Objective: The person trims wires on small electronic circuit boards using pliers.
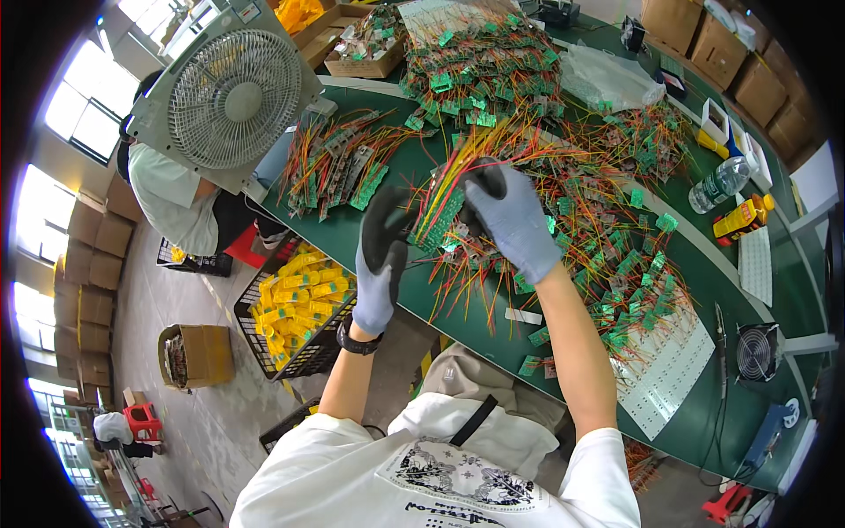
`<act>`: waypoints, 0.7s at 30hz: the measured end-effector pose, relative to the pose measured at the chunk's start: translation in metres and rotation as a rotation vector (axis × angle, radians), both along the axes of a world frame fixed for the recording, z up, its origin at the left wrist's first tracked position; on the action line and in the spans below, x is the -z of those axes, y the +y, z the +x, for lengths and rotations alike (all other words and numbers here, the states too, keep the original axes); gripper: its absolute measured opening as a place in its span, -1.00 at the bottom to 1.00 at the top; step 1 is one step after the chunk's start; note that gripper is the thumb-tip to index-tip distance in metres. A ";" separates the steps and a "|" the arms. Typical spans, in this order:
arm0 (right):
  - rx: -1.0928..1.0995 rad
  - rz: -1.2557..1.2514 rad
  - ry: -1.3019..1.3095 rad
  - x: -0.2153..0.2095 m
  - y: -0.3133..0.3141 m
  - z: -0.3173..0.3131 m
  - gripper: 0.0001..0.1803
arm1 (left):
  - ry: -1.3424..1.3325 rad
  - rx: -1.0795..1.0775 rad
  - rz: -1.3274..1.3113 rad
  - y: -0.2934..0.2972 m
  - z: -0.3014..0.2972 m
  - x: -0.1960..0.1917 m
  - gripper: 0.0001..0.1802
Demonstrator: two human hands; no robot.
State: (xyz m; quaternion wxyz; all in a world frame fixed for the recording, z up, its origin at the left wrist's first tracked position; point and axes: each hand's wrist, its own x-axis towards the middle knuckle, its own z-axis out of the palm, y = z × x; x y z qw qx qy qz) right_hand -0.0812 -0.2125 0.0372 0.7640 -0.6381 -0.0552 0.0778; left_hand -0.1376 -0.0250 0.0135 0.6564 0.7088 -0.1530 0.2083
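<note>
I wear grey gloves with black palms and fingers on both hands. A green circuit board strip (436,222) with red and yellow wires stands tilted above the table, between my hands. My right hand (509,211) is closed on the strip's right side, near its wires. Just left of the strip, my left hand (384,251) has its fingers curved and its thumb apart; whether it touches the strip's edge I cannot tell. A tangled heap of wired circuit boards (585,220) spreads behind and right of my right hand. More wired boards (339,163) lie in a group behind my left hand.
A large fan (238,101) stands at the far left, near a seated person (172,198). Below the table's left edge is a black crate (299,304) of yellow parts. A white perforated sheet (673,374), a plastic bottle (717,185) and a soldering iron (722,352) lie to the right.
</note>
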 end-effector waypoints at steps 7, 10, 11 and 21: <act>-0.050 -0.844 -0.411 -0.005 0.005 -0.004 -0.51 | 0.521 0.052 -0.221 0.009 0.002 0.028 -0.60; -0.139 -0.597 -0.137 0.001 0.005 0.002 -0.62 | 0.534 0.057 -0.193 0.002 0.002 0.023 -0.66; -0.137 -0.598 -0.136 0.005 0.007 0.001 -0.62 | 0.536 0.054 -0.228 -0.001 0.004 0.022 -0.69; 0.532 -1.167 -0.635 0.017 0.014 0.003 -0.62 | 0.512 -0.073 -0.419 -0.022 0.023 0.031 -0.70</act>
